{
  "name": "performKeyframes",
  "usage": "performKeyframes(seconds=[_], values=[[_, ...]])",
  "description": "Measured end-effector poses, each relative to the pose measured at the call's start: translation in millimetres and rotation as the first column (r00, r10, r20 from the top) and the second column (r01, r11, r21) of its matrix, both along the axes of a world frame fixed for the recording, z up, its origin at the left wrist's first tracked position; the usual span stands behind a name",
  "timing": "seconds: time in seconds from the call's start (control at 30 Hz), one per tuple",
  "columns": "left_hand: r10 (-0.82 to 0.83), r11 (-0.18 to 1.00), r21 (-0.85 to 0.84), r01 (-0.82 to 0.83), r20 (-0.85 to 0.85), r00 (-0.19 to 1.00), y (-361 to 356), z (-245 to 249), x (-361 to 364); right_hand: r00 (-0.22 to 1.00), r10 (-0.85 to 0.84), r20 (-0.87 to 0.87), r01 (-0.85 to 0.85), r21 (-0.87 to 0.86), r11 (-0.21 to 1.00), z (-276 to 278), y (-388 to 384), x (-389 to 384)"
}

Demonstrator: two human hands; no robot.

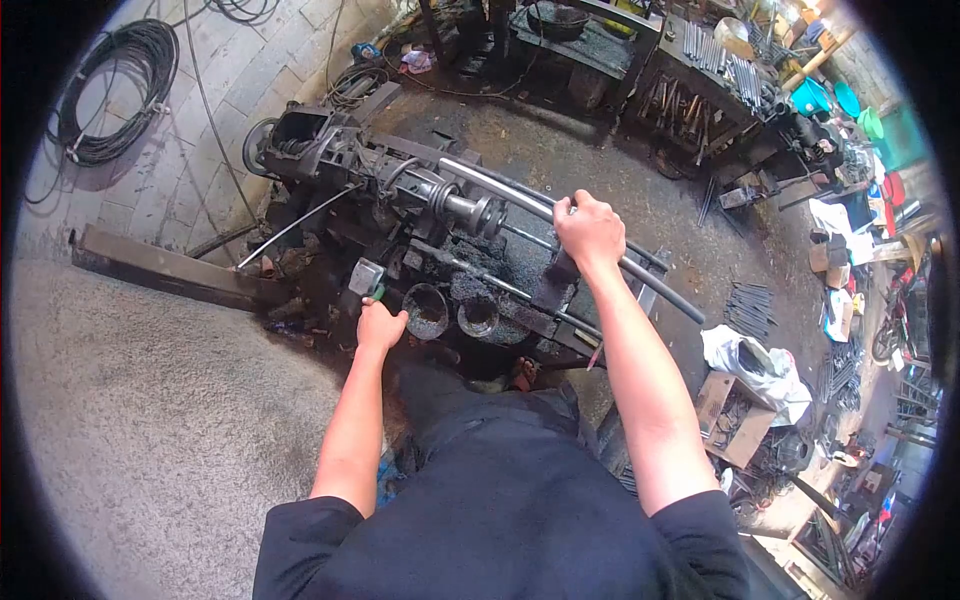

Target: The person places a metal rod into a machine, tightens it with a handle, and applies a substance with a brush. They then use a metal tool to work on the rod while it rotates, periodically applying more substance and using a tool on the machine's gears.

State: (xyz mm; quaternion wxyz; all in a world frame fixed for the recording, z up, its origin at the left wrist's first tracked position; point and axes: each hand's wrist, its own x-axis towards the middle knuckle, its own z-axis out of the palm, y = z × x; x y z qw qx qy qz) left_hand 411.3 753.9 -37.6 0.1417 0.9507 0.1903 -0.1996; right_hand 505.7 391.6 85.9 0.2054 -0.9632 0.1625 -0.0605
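Observation:
My right hand (pixel 592 232) is wrapped round a long steel bar (pixel 660 288) that slants over the machine from its upper middle to the lower right. My left hand (pixel 380 328) is at the machine's near side, a finger touching the green part of a small grey box (pixel 366 278); its thumb sticks out apart. Between the hands lies the greasy, lathe-like machine (pixel 400 180), with a round chuck-like part (pixel 480 214) and a thinner rod. Two round metal rings or cups (pixel 427 311) sit below it, close to my left hand.
A steel beam (pixel 170 265) lies along the wall at left, under a coiled black cable (pixel 120 90). Workbenches (pixel 690 100) holding many metal rods stand at the back. To the right are a white sack (pixel 757 362), a carton (pixel 730 418) and piled metal rods (pixel 750 308) on the floor.

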Motion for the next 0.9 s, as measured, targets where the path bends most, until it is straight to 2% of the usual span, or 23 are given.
performKeyframes(seconds=[0.13,0.43,0.9], values=[[0.013,1.0,-0.023,-0.014,-0.05,0.999,-4,10,4,1.0,-0.001,-0.003,0.001,0.01,1.0,-1,0,1],[-0.02,1.0,0.013,0.02,0.005,1.0,-3,6,0,1.0,0.013,-0.004,-0.013,-0.007,1.0,-1,2,2],[0.006,1.0,0.011,-0.006,-0.031,1.0,-3,6,5,1.0,0.029,0.004,-0.029,0.0,1.0,-2,2,2]])
